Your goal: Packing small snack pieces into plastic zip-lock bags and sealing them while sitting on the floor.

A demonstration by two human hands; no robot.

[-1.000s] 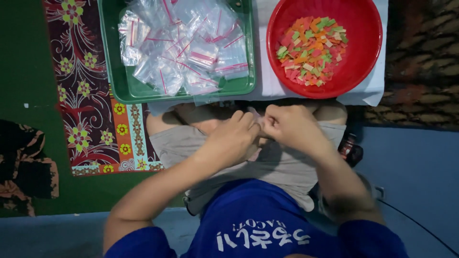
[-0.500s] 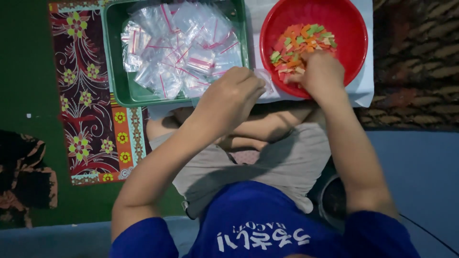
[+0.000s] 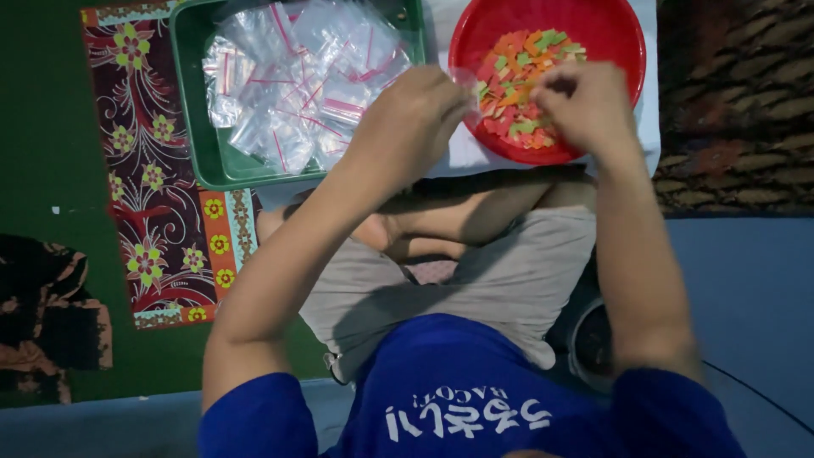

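surface: green floor (image 3: 51, 127) | on it: patterned mat (image 3: 161, 203), green tray (image 3: 199, 161), white cloth (image 3: 462, 157)

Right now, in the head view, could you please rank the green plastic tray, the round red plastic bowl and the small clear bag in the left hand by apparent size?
1. Green plastic tray, largest, though partly cut off at the top.
2. Round red plastic bowl, somewhat smaller, also cropped.
3. Small clear bag at the left hand, smallest by far.
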